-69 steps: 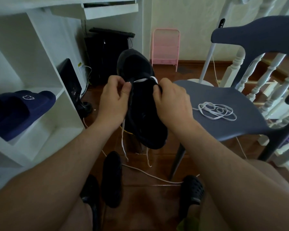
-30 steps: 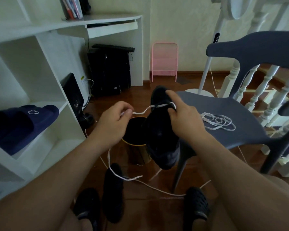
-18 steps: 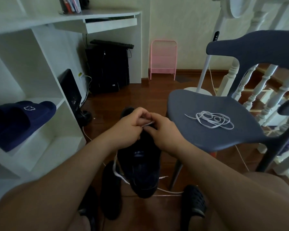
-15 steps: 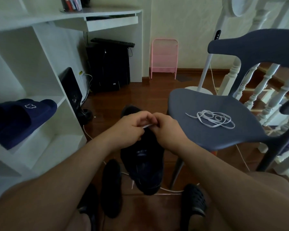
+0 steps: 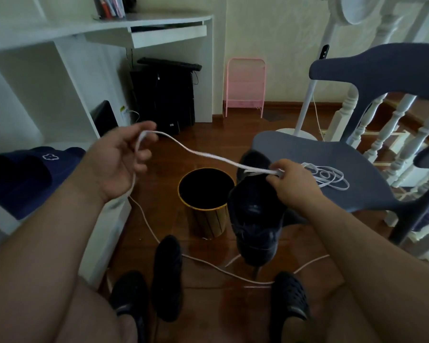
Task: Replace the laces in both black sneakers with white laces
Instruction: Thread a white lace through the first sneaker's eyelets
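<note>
My right hand grips a black sneaker near its eyelets and holds it in the air, toe pointing away from me. A white lace runs from the shoe's upper eyelets up and left to my left hand, which pinches it between thumb and fingers; the rest of the lace trails down to the floor. The second black sneaker lies on the floor between my feet. A loose bundle of white lace sits on the grey chair seat.
A round black bin with a yellow rim stands on the wooden floor under the held shoe. White shelves with a dark blue slipper stand to the left. A fan stand and stair railing are at the right.
My hands were together at the shoe's eyelets; my left hand has now pulled the white lace out to the left and upward. The shoe has shifted right, uncovering the bin.
</note>
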{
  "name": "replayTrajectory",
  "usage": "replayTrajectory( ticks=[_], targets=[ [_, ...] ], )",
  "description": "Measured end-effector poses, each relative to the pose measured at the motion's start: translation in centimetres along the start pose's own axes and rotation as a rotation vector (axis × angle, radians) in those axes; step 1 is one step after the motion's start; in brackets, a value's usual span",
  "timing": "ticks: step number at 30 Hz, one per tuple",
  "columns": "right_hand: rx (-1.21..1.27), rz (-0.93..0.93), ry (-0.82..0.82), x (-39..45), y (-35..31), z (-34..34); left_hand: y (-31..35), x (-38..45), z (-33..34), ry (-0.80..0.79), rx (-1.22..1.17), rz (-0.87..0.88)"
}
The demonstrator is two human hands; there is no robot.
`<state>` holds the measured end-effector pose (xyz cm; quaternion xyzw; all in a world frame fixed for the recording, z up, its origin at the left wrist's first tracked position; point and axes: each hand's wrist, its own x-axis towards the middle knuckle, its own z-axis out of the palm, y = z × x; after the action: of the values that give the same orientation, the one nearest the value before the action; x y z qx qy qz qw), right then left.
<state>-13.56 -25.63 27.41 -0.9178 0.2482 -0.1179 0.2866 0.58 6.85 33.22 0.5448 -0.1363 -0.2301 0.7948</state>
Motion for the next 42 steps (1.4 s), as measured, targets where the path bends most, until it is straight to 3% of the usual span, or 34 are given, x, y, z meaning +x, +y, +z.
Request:
replayTrajectory(
  ticks=[2, 4, 10, 14, 17, 20, 22, 25, 27, 30, 33, 36, 38, 40, 42],
  targets=[
    [-0.023, -0.08, -0.06, -1.0, -0.8, -0.2, -1.7, 0.1, 1.2, 0.06, 0.447, 0.058],
    [-0.023, -0.195, -0.102, -2.1, -2.1, -0.2, -3.9, -0.2, 2.9, -0.002, 0.827, 0.093],
    [-0.004, -0.467, -0.23, -3.8, -4.8, 1.7, -6.9, -0.6, 7.5, -0.296, 1.149, 0.028],
    [0.06, -0.495, -0.139, -3.6, -5.0, 2.4, -6.8, 0.0, 7.7, -0.276, 0.983, -0.124],
    [-0.016, -0.458, -0.066, -3.7, -5.1, 3.0, -7.1, 0.2, 7.9, -0.202, 0.861, -0.156],
    [-0.111, -0.419, -0.014, -3.5, -5.1, 3.4, -6.6, -0.1, 8.3, -0.251, 0.775, -0.203],
    [-0.111, -0.353, 0.002, -2.6, -4.5, 3.3, -5.6, -0.4, 7.8, -0.26, 0.827, -0.147],
    [-0.08, -0.253, 0.013, -1.8, -3.4, 2.8, -4.1, -0.6, 6.1, -0.145, 0.795, -0.06],
    [-0.084, -0.22, 0.029, -1.6, -2.9, 2.3, -2.9, -0.8, 5.3, -0.11, 0.56, -0.107],
    [-0.085, -0.211, 0.035, -1.5, -2.5, 1.7, -1.9, -1.2, 4.7, -0.204, 0.198, -0.172],
    [-0.067, -0.219, 0.025, -1.7, -2.7, 1.7, -2.3, -1.7, 5.1, -0.233, 0.329, -0.066],
    [-0.025, -0.255, 0.017, -2.1, -3.1, 1.8, -3.0, -1.6, 5.2, -0.044, 0.672, 0.214],
    [-0.018, -0.246, 0.006, -2.2, -3.2, 1.5, -3.2, -0.6, 4.6, 0.322, 0.708, 0.403],
    [-0.042, -0.204, 0.006, -2.0, -3.3, 0.9, -2.1, 0.3, 3.7, 0.718, 0.437, 0.555],
    [-0.043, -0.156, -0.014, -1.8, -3.3, 0.4, -1.4, 0.6, 3.0, 0.765, 0.16, 0.583]
  ],
)
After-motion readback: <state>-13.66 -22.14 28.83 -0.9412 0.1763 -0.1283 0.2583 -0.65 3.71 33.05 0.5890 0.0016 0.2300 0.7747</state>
